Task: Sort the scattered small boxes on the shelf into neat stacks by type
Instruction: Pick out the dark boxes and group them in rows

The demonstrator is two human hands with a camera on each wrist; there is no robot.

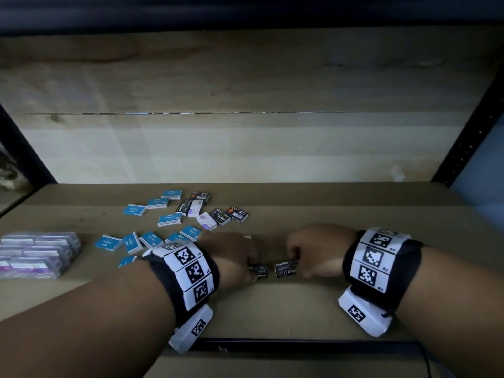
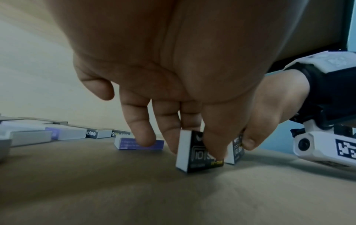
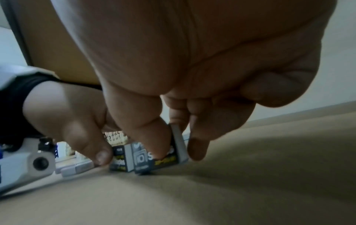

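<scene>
Two small black staple boxes stand on edge on the cardboard-brown shelf point(image 1: 272, 306), near its front middle. My left hand point(image 1: 252, 266) pinches the left black box point(image 1: 260, 272) between thumb and fingers; the left wrist view shows this box point(image 2: 194, 161) resting on the shelf under my thumb. A short gap to the right, my right hand point(image 1: 296, 264) pinches the other black box point(image 1: 285, 268), slightly tilted in the right wrist view point(image 3: 163, 162). The two boxes are close together, and whether they touch is unclear.
Blue boxes point(image 1: 169, 221) lie scattered at the back left. White-purple boxes point(image 1: 207, 221) and more black boxes point(image 1: 237, 214) lie behind my hands. Wrapped packs of purple boxes point(image 1: 35, 255) sit at the far left. A black upright point(image 1: 469, 137) bounds the right side.
</scene>
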